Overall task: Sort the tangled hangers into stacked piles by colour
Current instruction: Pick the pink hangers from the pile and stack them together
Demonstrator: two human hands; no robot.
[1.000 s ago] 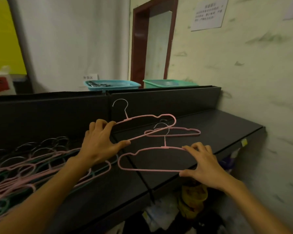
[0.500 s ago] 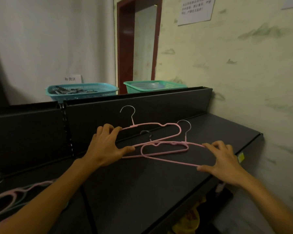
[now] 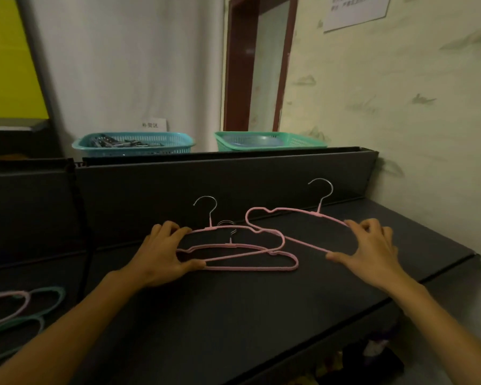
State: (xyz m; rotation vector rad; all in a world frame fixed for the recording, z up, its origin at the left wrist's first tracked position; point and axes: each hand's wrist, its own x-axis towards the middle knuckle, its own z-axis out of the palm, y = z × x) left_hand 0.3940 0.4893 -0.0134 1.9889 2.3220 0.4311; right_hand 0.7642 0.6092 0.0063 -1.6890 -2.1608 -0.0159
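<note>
Mixed hangers heaped at shelf left edge. Left hand pinches two overlapped pink hangers mid-shelf. Right hand pinches third pink hanger. Bare shelf toward front edge. Behind: blue basket holding clips; green basket.

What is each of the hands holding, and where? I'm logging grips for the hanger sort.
Left hand grips the left end of one pink hanger; right hand grips the right end of another pink hanger.
</note>
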